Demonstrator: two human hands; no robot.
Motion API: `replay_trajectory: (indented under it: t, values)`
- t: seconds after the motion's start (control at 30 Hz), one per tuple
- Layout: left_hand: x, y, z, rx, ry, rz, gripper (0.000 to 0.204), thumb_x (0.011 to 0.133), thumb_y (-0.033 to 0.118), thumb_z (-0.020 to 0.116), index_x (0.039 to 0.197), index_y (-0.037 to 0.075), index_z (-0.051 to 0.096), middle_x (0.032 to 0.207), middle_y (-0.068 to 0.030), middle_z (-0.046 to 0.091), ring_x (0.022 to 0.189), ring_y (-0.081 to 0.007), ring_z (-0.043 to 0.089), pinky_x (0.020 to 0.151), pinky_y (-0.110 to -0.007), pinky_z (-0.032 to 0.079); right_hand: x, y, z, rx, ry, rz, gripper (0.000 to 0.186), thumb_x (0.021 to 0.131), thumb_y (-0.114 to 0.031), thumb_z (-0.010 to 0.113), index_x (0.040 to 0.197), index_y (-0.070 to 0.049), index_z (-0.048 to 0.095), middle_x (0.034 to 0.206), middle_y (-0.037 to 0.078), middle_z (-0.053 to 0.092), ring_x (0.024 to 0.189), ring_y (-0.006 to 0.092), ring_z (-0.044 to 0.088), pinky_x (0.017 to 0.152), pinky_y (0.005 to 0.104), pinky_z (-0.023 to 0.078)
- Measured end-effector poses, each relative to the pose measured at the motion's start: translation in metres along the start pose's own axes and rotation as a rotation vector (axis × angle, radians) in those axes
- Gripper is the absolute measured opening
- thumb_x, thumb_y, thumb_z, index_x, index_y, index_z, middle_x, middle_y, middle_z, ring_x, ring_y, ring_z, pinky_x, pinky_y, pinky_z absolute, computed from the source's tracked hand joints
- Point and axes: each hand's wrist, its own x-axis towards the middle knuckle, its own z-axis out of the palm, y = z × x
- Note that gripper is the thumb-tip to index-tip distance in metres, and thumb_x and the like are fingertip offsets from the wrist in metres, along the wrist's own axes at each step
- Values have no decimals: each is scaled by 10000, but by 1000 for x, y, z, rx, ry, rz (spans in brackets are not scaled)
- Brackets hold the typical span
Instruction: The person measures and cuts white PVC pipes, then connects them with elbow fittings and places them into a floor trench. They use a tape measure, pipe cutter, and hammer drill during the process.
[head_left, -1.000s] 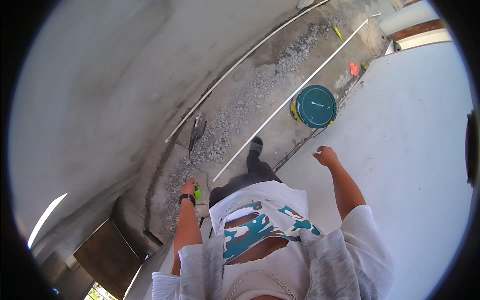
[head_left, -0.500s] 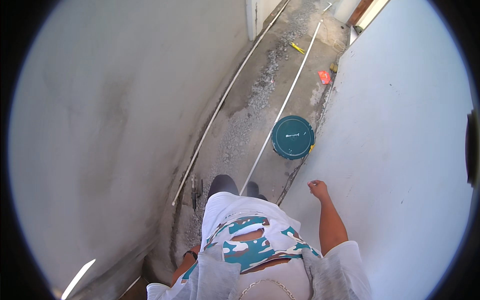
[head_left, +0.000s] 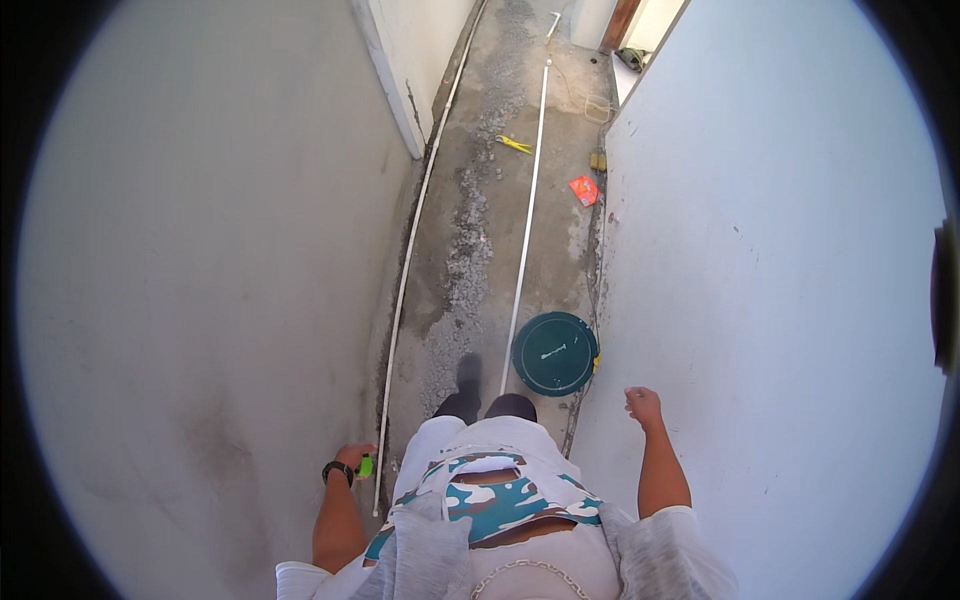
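My left hand (head_left: 353,457), with a dark watch on the wrist, is closed around a small bright green object (head_left: 365,467), mostly hidden by the fingers. It hangs by the left wall, near the end of a thin white pipe (head_left: 402,270) lying along that wall. My right hand (head_left: 643,405) is lowered beside the right wall, fingers curled in, with nothing visible in it. Just ahead of that hand and to its left stands a round container with a dark green lid (head_left: 555,353). A second white pipe (head_left: 527,220) runs down the middle of the floor, left of the lid.
The narrow passage has a grey wall (head_left: 240,250) on the left and a pale one (head_left: 760,280) on the right. A strip of gravel (head_left: 468,250) follows the floor. Farther along lie a yellow tool (head_left: 515,145), an orange packet (head_left: 584,191) and a yellowish block (head_left: 598,161).
I have stepped forward, and the lidded container is nearer. My left hand has swung out into view with the green object. The right hand stays low by the wall.
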Motion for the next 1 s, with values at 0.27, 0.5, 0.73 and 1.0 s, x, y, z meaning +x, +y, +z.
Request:
replay_trajectory:
  t: [0.27, 0.5, 0.73, 1.0]
  values:
    - [5, 305, 15, 8, 288, 565, 430, 764, 303, 774, 1028, -17, 657, 952, -83, 666, 866, -186, 617, 767, -326, 494, 86, -153, -10, -130, 104, -118, 287, 809, -245, 733, 841, 36, 686, 644, 113, 675, 533, 183, 634, 516, 320, 506]
    - [85, 467, 64, 1288, 130, 840, 267, 852, 248, 614, 1056, 115, 724, 1001, -145, 716, 905, -304, 677, 843, -404, 515, 294, -324, -37, -46, 62, -56, 257, 822, -223, 697, 754, 23, 672, 646, 117, 663, 495, 183, 610, 454, 310, 479]
    - [61, 730, 209, 880, -61, 148, 285, 878, 255, 552, 1095, 166, 714, 1093, -151, 693, 1018, -330, 658, 902, -414, 514, 513, -579, -155, 120, -94, 164, 225, 834, -210, 685, 921, -3, 687, 749, 95, 681, 572, 168, 638, 467, 309, 486]
    - [32, 1233, 269, 1070, 258, 778, 266, 834, 192, 630, 1058, 80, 722, 1005, -163, 713, 942, -307, 676, 843, -396, 518, 716, -936, -248, -270, -79, -265, 297, 825, -273, 709, 955, -6, 718, 775, 135, 708, 684, 216, 692, 675, 332, 548]
